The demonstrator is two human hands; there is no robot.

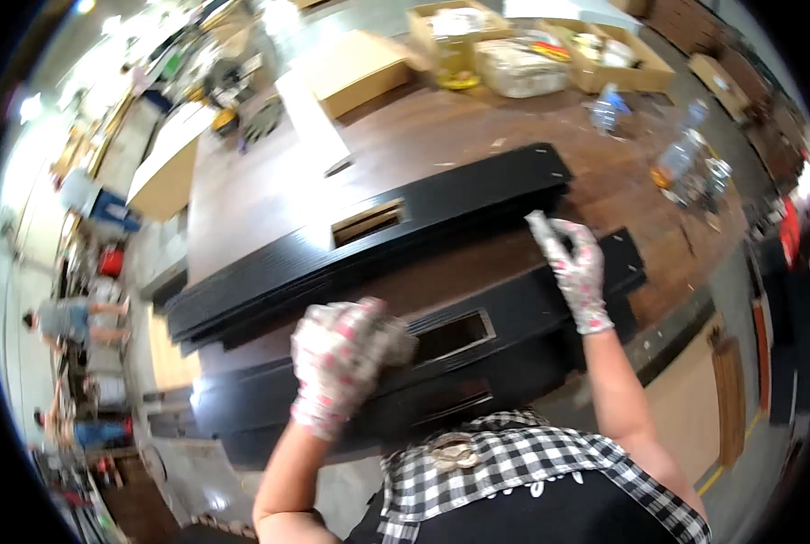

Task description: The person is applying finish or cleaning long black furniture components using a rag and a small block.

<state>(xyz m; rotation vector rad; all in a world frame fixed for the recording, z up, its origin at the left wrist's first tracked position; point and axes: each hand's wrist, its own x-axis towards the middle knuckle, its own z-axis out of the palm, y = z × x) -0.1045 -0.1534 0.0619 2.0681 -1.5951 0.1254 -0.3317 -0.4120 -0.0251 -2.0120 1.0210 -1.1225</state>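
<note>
Both my hands wear white gloves with a pink pattern. My left hand is blurred and closed above the near black boards. Something greyish shows at its fingers, and I cannot make out whether it is a held thing or the glove's soiled palm. My right hand is over the right part of the near boards, thumb and fingers apart, fingertips pointing at the far boards. The near black boards have rectangular cutouts. Beyond them lies a stack of long black boards, with a cutout near its middle.
The brown table carries a cardboard box, open cartons, a plastic-wrapped bundle, dark gloves and a white strip. Plastic bottles stand at the right. Other people are far off at left.
</note>
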